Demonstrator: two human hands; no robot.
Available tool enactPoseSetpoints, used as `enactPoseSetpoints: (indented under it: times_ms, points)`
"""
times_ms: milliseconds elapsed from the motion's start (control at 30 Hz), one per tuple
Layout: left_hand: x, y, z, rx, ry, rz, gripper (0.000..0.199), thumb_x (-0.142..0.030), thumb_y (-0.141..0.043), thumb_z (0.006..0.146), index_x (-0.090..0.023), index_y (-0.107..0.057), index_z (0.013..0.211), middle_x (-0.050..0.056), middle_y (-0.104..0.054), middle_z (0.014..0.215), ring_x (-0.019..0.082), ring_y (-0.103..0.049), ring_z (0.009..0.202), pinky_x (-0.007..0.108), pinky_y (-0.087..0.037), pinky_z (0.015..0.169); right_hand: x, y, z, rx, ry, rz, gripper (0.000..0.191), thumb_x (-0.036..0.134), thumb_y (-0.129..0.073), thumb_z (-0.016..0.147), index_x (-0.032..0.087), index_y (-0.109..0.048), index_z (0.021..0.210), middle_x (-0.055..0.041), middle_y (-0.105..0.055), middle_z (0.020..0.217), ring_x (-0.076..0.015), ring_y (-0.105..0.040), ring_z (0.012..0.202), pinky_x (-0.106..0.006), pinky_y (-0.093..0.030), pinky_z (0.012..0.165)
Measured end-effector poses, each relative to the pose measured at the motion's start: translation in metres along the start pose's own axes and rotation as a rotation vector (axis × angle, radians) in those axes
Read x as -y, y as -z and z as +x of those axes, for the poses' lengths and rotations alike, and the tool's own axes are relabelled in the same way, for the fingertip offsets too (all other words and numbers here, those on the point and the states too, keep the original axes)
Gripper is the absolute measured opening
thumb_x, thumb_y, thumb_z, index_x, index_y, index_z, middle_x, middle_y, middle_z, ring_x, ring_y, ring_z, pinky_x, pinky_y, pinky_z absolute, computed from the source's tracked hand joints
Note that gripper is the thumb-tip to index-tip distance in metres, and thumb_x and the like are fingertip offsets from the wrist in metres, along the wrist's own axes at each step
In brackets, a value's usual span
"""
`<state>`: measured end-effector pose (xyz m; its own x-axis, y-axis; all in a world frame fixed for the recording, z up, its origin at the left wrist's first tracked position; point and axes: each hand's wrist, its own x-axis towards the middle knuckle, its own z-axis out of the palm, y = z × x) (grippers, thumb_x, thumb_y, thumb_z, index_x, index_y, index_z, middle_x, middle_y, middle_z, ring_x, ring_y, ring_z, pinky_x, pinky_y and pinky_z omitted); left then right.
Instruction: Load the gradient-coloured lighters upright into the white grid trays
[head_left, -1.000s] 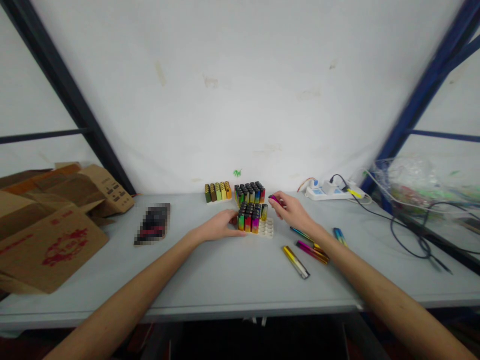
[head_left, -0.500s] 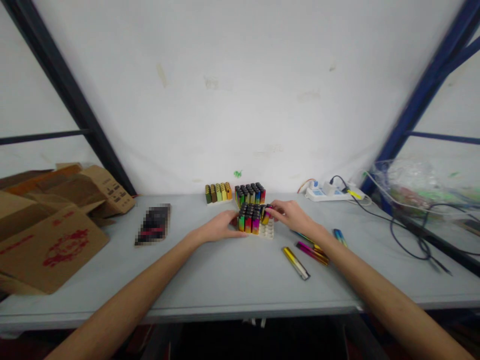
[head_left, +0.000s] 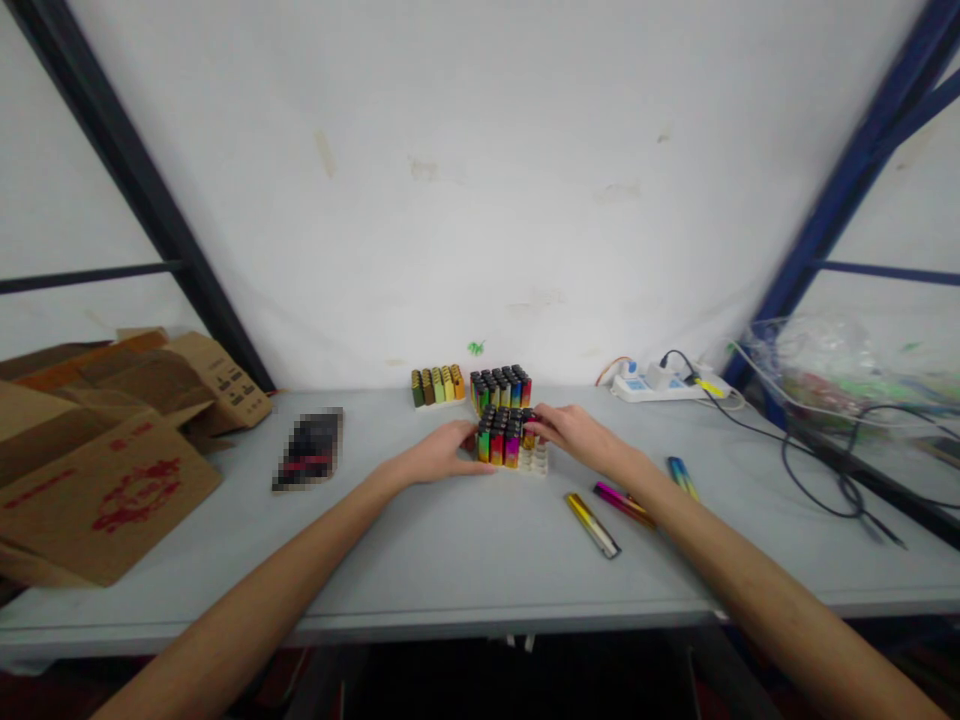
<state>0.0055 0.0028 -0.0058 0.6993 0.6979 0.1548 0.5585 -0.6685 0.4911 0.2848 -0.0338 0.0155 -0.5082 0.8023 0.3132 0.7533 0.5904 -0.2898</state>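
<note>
In the head view, a white holder tray [head_left: 537, 464] stands on the table, with several colourful lighters [head_left: 498, 447] upright in its left part. Bare sockets show at its front right. My left hand [head_left: 441, 453] is wrapped round the left side of this tray, thumb along its front and fingers behind. My right hand [head_left: 576, 434] is closed on a reddish-gold lighter [head_left: 530, 432] over the right part of the tray; the fingertips partly cover it. Near my right forearm lie a yellow lighter [head_left: 592, 524], a pink-gold lighter [head_left: 619, 499] and a blue lighter [head_left: 682, 477].
Behind stand a tray of yellow and green lighters [head_left: 438, 386] and another filled group of lighters [head_left: 501, 385]. Cardboard boxes [head_left: 127, 470] and a pixelated dark item [head_left: 309, 449] are at left. A power strip [head_left: 660, 385] and black cables [head_left: 817, 480] lie right.
My right hand has moved slightly left and the lighter in it now stands more upright among the tray's sockets. My left hand keeps its place.
</note>
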Motion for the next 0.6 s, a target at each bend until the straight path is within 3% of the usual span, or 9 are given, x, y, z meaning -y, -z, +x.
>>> enactPoseSetpoints:
  times_ms: [133, 233, 367, 467, 600]
  points:
    - [0.001, -0.001, 0.000, -0.010, 0.015, 0.024, 0.061, -0.067, -0.072, 0.079, -0.014, -0.067, 0.109, 0.010, -0.072, 0.101, 0.028, -0.066, 0.088, 0.037, -0.052, 0.079, 0.000, 0.000, -0.001, 0.008, -0.011, -0.093, 0.028, 0.040, -0.048, 0.107, 0.018, -0.066, 0.105, -0.0059, -0.072, 0.080, -0.0159, -0.062, 0.064, -0.026, -0.033, 0.060]
    - [0.002, -0.001, 0.000, 0.003, 0.018, 0.020, 0.061, -0.066, -0.072, 0.079, -0.015, -0.067, 0.111, 0.009, -0.072, 0.102, 0.027, -0.066, 0.088, 0.036, -0.052, 0.078, 0.000, 0.004, -0.002, 0.022, -0.042, -0.159, 0.039, 0.047, -0.047, 0.106, 0.018, -0.069, 0.093, -0.0070, -0.071, 0.074, -0.0164, -0.060, 0.062, -0.027, -0.032, 0.060]
    - [0.003, -0.001, 0.000, 0.005, 0.027, 0.025, 0.060, -0.066, -0.072, 0.079, -0.014, -0.067, 0.110, 0.010, -0.071, 0.103, 0.028, -0.066, 0.089, 0.036, -0.052, 0.078, -0.006, 0.018, -0.005, 0.040, -0.081, -0.133, 0.052, 0.061, -0.047, 0.102, 0.017, -0.073, 0.088, -0.0092, -0.073, 0.079, -0.0183, -0.063, 0.067, -0.027, -0.036, 0.063]
    - [0.003, -0.001, 0.000, 0.004, 0.034, 0.019, 0.061, -0.067, -0.071, 0.079, -0.014, -0.067, 0.109, 0.010, -0.071, 0.103, 0.028, -0.065, 0.089, 0.036, -0.052, 0.078, -0.023, 0.033, -0.014, 0.149, -0.098, -0.059, 0.053, 0.065, -0.048, 0.099, 0.018, -0.074, 0.100, -0.0094, -0.075, 0.088, -0.0197, -0.066, 0.075, -0.028, -0.042, 0.070]
    - [0.000, 0.000, 0.000, -0.005, 0.012, 0.056, 0.061, -0.070, -0.070, 0.079, -0.015, -0.066, 0.105, 0.009, -0.070, 0.099, 0.027, -0.065, 0.087, 0.036, -0.051, 0.079, -0.049, 0.050, -0.029, 0.353, -0.293, -0.121, 0.056, 0.068, -0.068, 0.083, 0.015, -0.075, 0.099, -0.0122, -0.076, 0.093, -0.0229, -0.068, 0.077, -0.030, -0.045, 0.068]
